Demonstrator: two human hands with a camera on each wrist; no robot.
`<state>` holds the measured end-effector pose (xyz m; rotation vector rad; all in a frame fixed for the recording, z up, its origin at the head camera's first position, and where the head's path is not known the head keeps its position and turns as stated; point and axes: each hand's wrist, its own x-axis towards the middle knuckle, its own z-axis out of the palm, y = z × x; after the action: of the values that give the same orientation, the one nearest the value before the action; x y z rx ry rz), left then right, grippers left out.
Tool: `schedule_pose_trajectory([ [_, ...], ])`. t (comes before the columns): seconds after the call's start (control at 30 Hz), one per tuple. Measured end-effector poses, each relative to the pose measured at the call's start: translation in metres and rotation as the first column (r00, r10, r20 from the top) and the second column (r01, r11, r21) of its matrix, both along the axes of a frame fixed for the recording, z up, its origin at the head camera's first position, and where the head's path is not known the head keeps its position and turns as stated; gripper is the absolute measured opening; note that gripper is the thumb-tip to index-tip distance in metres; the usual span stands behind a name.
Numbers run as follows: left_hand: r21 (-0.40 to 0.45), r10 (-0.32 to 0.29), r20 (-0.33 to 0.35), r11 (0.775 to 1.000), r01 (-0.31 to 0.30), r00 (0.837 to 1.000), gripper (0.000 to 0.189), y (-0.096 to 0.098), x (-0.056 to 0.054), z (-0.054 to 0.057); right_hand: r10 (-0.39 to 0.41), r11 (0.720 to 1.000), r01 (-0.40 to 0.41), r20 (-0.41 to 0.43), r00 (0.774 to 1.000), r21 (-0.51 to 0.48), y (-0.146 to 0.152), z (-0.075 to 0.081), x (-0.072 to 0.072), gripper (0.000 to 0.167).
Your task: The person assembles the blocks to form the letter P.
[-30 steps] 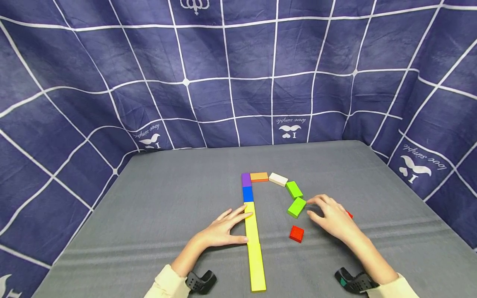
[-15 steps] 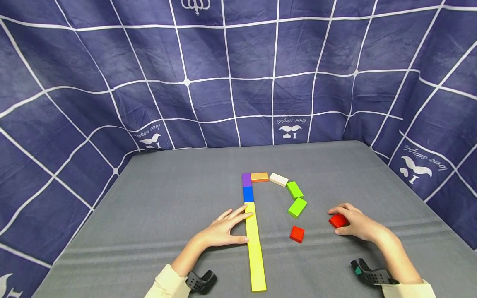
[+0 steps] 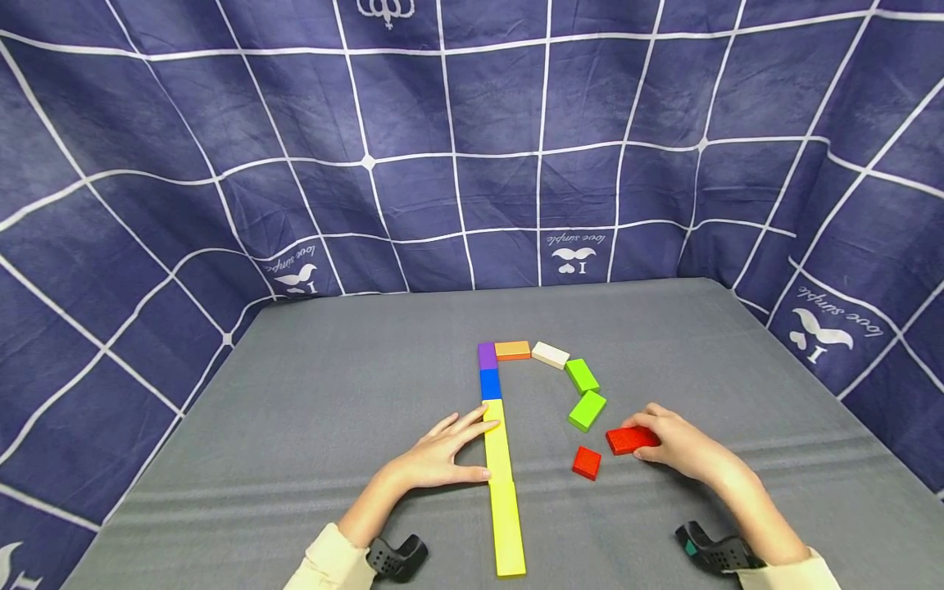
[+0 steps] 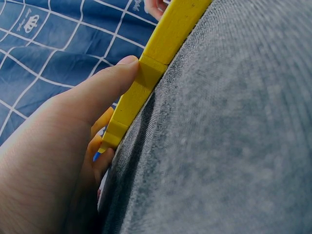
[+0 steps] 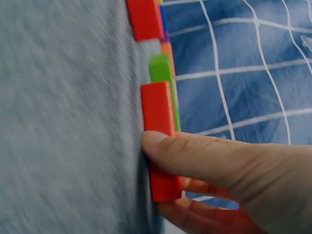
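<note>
My right hand [image 3: 686, 447] pinches a long red block [image 3: 624, 441] between thumb and fingers, low over the grey cloth. In the right wrist view the thumb presses on one side of that red block [image 5: 157, 107]. A small red block [image 3: 587, 463] lies just left of it, apart from it. With fingers spread, my left hand [image 3: 441, 457] touches the yellow block [image 3: 499, 451] on its left side and top. A second yellow block [image 3: 507, 533] continues the line toward me. In the left wrist view the thumb tip meets the yellow block [image 4: 141, 87].
Beyond the yellow blocks, a blue block [image 3: 490, 384] and a purple block [image 3: 487, 356] extend the line. An orange block [image 3: 512, 351], a white block [image 3: 551, 355] and two green blocks [image 3: 587, 411] curve rightward from it. A grey cloth [image 3: 354, 352] covers the table; a blue curtain [image 3: 413, 197] hangs behind.
My right hand moved right from beside the green block, took hold of the long red block, and brought it left toward the small red one. The left hand has stayed put.
</note>
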<state>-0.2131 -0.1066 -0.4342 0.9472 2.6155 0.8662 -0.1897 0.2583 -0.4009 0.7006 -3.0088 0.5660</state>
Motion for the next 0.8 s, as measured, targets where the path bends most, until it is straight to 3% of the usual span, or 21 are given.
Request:
schedule_pose_trajectory([
  [0.3, -0.011, 0.002, 0.026, 1.000, -0.002, 1.000, 0.069, 0.000, 0.000, 0.001, 0.053, 0.998, -0.054, -0.019, 0.998, -0.015, -0.029, -0.001, 0.004, 0.025],
  [0.53, -0.011, 0.002, 0.027, 1.000, -0.002, 1.000, 0.068, -0.001, 0.000, 0.000, 0.053, 0.999, -0.052, -0.144, 0.988, 0.012, -0.052, -0.009, 0.007, 0.026],
  [0.8, -0.011, -0.002, 0.018, 1.000, 0.002, 1.000, 0.068, -0.001, -0.001, 0.001, 0.055, 0.995, -0.017, -0.386, 0.921, 0.102, -0.072, -0.025, -0.003, 0.033],
])
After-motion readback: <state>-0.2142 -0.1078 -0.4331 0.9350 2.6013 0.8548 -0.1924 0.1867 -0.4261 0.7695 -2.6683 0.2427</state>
